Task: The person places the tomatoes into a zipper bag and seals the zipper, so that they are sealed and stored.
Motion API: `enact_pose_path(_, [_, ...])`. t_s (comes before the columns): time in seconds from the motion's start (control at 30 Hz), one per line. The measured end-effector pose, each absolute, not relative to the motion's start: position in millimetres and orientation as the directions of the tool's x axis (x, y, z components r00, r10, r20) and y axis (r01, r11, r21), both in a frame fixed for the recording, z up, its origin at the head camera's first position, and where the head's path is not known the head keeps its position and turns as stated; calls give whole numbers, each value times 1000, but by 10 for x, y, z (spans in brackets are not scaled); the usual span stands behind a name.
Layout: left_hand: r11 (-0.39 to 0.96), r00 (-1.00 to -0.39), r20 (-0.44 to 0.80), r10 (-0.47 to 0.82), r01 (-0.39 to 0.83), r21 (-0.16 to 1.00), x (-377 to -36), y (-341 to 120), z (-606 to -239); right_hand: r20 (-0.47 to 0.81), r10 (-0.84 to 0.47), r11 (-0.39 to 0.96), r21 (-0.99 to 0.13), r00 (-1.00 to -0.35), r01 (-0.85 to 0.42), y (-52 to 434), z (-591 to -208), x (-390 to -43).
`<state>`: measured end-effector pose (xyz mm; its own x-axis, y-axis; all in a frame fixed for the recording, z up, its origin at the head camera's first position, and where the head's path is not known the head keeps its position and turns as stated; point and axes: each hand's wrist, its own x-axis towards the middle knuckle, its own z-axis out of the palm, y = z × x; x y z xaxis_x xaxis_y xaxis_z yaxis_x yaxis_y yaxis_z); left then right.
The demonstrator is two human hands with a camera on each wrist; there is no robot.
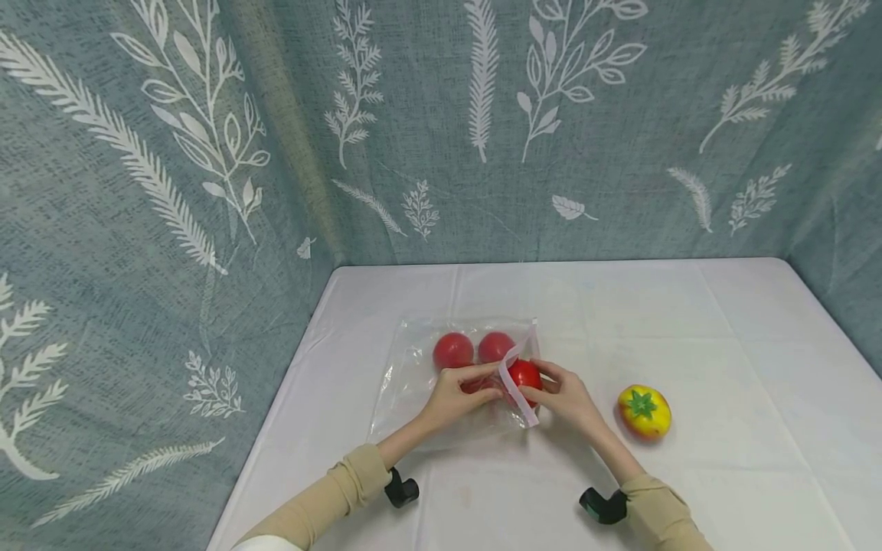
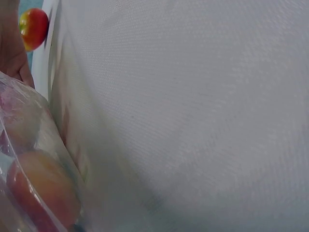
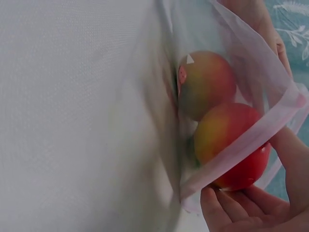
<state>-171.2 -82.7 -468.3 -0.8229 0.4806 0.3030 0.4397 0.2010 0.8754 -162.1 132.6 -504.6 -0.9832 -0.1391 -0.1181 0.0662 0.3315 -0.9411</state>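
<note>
As the left grip [image 1: 460, 394] pinches the bag [image 1: 400, 386] near its mouth, we find the right grip [image 1: 566, 394], the nearer, holding a red fruit [image 1: 527, 375] at that opening. The bag's interior lies at nine o'clock from the fruit, which shows no clear long axis.

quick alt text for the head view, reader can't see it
A right hand holds a red fruit at the mouth of a clear bag, which the left hand grips; red fruits show inside. A yellow fruit lies to the right.
</note>
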Motion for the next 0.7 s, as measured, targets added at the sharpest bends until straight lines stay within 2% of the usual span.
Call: enact_pose_path(0.7, [209,-821,310,479,450,869,-1693,-823,-4663,-90,-158,344,-939,-983,31,1233,-5118,-1670])
